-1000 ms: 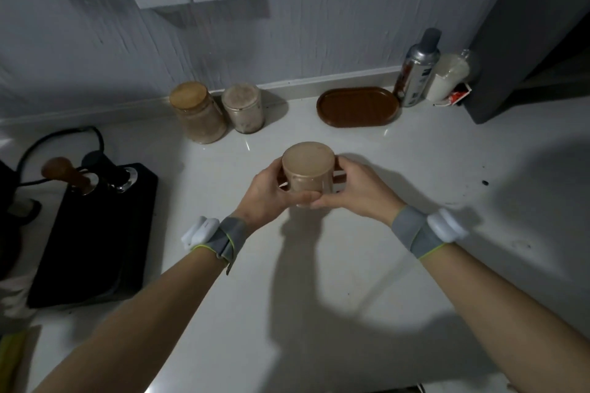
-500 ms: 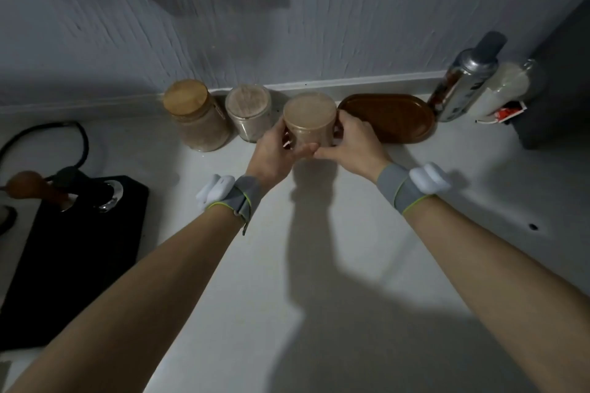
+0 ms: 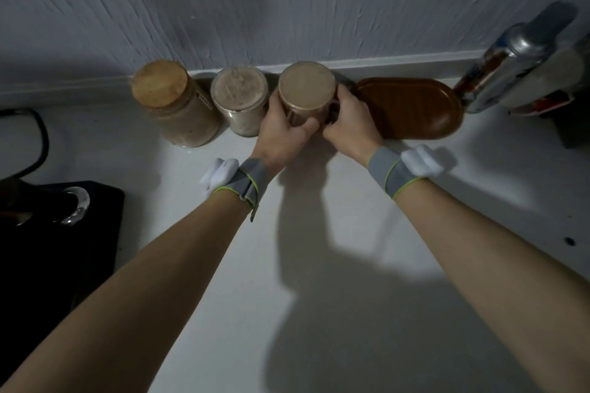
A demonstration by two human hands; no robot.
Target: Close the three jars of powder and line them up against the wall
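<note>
Three jars of brownish powder stand in a row at the foot of the wall. The left jar (image 3: pixel 174 102) is the largest and has a wooden lid. The middle jar (image 3: pixel 240 99) has a clear lid. The right jar (image 3: pixel 306 88) is lidded too and sits between my hands. My left hand (image 3: pixel 282 134) wraps its left side and my right hand (image 3: pixel 349 123) holds its right side. The jar's lower body is hidden behind my fingers.
A brown oval wooden tray (image 3: pixel 412 108) lies just right of the jars. A metal spray can (image 3: pixel 507 60) and a white container (image 3: pixel 552 80) stand at the far right. A black appliance (image 3: pixel 54 233) with a cable sits at the left on the white counter (image 3: pixel 319 233).
Both hands carried the third jar from the counter's middle back to the wall, beside the middle jar. The camera moved closer to the wall.
</note>
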